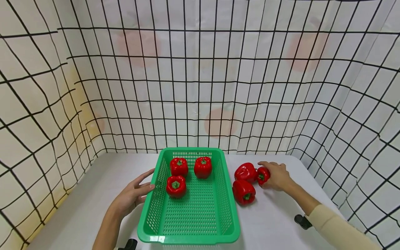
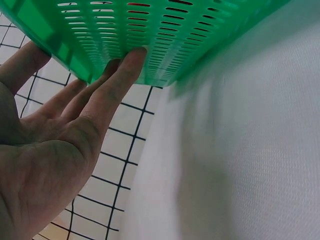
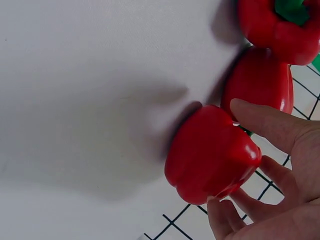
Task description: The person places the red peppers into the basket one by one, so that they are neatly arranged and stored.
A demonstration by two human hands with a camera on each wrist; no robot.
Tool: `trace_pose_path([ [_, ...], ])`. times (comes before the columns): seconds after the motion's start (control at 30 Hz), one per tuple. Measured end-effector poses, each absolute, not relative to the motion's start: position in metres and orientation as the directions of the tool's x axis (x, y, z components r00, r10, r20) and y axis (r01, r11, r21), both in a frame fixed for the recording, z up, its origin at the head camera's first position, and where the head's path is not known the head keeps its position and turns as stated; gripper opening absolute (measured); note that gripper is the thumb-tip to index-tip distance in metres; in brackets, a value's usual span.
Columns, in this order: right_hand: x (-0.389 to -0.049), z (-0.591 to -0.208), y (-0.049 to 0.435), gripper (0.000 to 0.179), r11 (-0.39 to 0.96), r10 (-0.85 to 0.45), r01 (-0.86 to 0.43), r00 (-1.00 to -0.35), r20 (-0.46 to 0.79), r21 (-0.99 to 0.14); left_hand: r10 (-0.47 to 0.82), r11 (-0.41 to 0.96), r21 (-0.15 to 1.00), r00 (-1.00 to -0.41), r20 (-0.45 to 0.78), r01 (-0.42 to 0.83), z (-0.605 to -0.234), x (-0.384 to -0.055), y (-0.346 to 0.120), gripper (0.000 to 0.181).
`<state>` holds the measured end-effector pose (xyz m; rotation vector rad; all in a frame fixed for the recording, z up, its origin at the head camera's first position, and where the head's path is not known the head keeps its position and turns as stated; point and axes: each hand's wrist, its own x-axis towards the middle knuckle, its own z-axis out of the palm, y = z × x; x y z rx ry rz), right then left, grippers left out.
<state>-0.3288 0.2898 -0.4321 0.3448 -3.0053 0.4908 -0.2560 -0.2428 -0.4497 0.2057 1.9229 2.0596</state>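
A green perforated basket [image 1: 235, 222] stands on the table with three red bell peppers inside: one at back left [image 1: 179, 163], one at back right [image 1: 203, 170] and one nearer me [image 1: 180, 192]. My left hand [image 1: 129, 198] is at the basket's left side, fingers extended against its outer wall [image 2: 165, 45]. To the right of the basket, my right hand [image 1: 277, 177] holds a red bell pepper [image 3: 207, 160] between thumb and fingertips. Beside it lie two more bell peppers, one farther back [image 1: 245, 172] and one closer [image 1: 242, 191].
Black wire grid [image 1: 200, 81] rises behind the white table [image 1: 272, 222] and along both sides. White sheeting hangs behind the grid, with faint reddish round patches. A dark wrist device [image 1: 302, 221] sits beside my right sleeve.
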Motion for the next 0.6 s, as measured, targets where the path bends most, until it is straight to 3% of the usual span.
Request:
trace_pose_path([
  [0.6,-0.3289,-0.4300,0.2935,0.077,0.947,-0.173,-0.172,-0.985,0.018,-0.273,0.327,-0.051,0.990,-0.939,-0.104,-0.128,-0.4502,-0.2561,-0.2433,0.076],
])
